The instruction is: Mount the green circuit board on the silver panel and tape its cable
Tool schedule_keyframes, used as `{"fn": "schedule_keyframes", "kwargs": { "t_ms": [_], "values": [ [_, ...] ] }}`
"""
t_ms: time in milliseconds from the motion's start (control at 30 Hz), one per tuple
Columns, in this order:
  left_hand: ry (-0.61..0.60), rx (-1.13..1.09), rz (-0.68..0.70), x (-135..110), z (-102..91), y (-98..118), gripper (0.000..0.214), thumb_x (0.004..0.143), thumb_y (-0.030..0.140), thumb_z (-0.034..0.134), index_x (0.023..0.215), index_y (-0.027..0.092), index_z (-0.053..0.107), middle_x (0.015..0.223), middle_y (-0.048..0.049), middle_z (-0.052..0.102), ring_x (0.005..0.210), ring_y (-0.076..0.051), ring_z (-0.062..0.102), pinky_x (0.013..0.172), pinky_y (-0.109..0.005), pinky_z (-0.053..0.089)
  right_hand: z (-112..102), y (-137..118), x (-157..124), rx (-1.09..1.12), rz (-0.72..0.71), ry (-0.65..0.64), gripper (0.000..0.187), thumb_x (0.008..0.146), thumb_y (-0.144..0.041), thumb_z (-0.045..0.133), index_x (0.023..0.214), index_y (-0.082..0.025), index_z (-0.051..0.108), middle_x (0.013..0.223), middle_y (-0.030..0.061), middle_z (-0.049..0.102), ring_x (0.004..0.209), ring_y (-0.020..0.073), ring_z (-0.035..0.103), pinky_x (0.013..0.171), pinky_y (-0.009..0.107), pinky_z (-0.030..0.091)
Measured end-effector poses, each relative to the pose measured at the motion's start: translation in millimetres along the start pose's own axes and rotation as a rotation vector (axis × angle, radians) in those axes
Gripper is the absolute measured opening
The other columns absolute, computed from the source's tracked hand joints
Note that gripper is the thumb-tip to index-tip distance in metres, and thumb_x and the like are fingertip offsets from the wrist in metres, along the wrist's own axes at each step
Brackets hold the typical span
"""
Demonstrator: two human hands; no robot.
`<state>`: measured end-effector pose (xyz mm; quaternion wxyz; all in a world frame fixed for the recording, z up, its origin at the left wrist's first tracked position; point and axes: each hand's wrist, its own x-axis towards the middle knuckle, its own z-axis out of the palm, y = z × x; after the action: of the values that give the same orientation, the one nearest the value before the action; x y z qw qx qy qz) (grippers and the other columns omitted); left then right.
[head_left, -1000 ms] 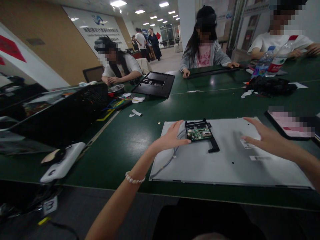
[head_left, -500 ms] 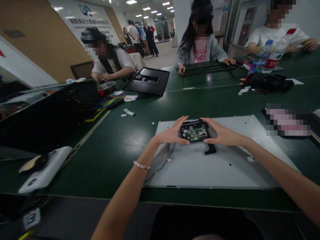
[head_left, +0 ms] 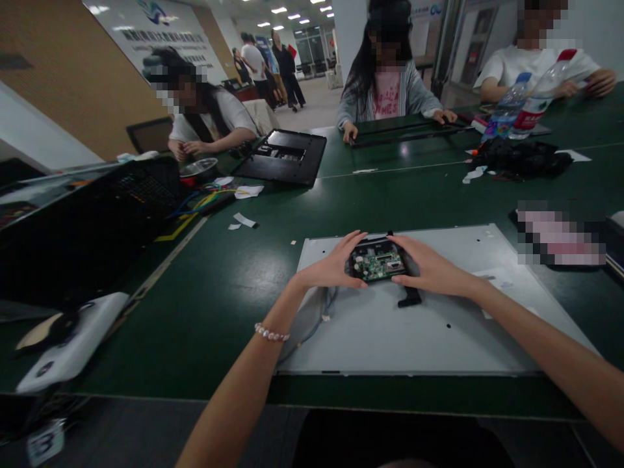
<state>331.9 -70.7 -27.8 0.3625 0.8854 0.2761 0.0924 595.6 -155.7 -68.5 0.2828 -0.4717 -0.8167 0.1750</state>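
Observation:
A large grey metal panel [head_left: 419,328] lies flat on the green table in front of me. Near its far edge sits a black bracket holding a small green circuit board [head_left: 379,261]. My left hand [head_left: 331,265] grips the bracket's left side, thumb below and fingers curled over the top. My right hand [head_left: 425,266] grips its right side the same way. A black leg of the bracket [head_left: 409,298] sticks out below my right hand. Thin grey wires [head_left: 319,312] trail from the board down the panel's left side.
Three people sit at the far side of the table; a black back cover [head_left: 285,156] lies before one. Coloured wires and paper scraps [head_left: 219,198] lie left of centre. A dark open case [head_left: 92,221] and a white device [head_left: 68,348] stand at left. Water bottles [head_left: 524,107] stand far right.
My right hand came in from the panel's right part and closed on the bracket's right side. My left hand stayed at the left side and tightened its hold.

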Motion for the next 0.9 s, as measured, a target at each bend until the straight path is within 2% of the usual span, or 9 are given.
{"fn": "schedule_keyframes", "kwargs": {
  "t_ms": [133,367,700,900],
  "values": [
    [0.0,-0.007,0.002,0,0.4,-1,0.114,0.063,0.049,0.081,0.155,0.016,0.022,0.162,-0.0165,0.011,0.15,-0.035,0.008,0.122,-0.048,0.011,1,1,0,-0.025,-0.001,0.0,0.083,0.083,-0.052,0.062,0.153,-0.03,0.021,0.153,0.0109,0.04,0.139,0.0345,0.039,0.113,0.056,0.035],
    [-0.022,0.047,0.02,1,0.9,-6,0.117,0.062,0.053,0.08,0.155,0.018,0.018,0.162,-0.0177,0.009,0.149,-0.038,0.006,0.12,-0.054,0.012,4,4,-1,-0.054,-0.019,0.005,0.08,0.085,-0.051,0.061,0.152,-0.027,0.023,0.153,0.0133,0.039,0.139,0.0331,0.039,0.114,0.055,0.034],
    [-0.037,0.095,0.026,2,1.1,-9,0.118,0.064,0.059,0.077,0.156,0.018,0.015,0.162,-0.0182,0.008,0.149,-0.036,0.005,0.12,-0.055,0.013,4,2,-1,-0.055,-0.017,0.019,0.08,0.086,-0.048,0.062,0.152,-0.027,0.022,0.151,0.0147,0.041,0.137,0.0335,0.041,0.112,0.057,0.036],
    [-0.007,0.07,0.057,1,0.3,-10,0.119,0.063,0.058,0.078,0.155,0.018,0.016,0.16,-0.0183,0.016,0.148,-0.037,0.015,0.12,-0.055,0.016,2,2,-3,-0.014,0.01,0.041,0.073,0.089,-0.05,0.058,0.151,-0.027,0.026,0.148,0.0141,0.045,0.134,0.0324,0.045,0.111,0.056,0.037]
  ]
}}
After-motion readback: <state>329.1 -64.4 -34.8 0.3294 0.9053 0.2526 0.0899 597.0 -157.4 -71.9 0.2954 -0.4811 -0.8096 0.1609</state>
